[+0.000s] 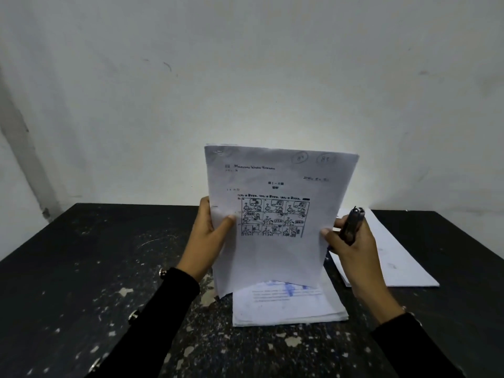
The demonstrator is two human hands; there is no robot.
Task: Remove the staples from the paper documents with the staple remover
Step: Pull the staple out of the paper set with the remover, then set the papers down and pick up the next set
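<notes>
A stapled paper document (pixel 275 255) with a comic-strip grid stands upright above the table, held at both side edges. A staple (pixel 219 152) shows at its top left corner. My left hand (pixel 208 236) grips the left edge, thumb on the front. My right hand (pixel 351 249) pinches the right edge with its thumb and also holds a dark staple remover (pixel 351 223) that points upward between its fingers.
A stack of papers (pixel 289 306) lies flat on the black, paint-chipped table (pixel 81 268) under the held document. More white sheets (pixel 395 255) lie to the right. A white wall rises right behind the table's far edge.
</notes>
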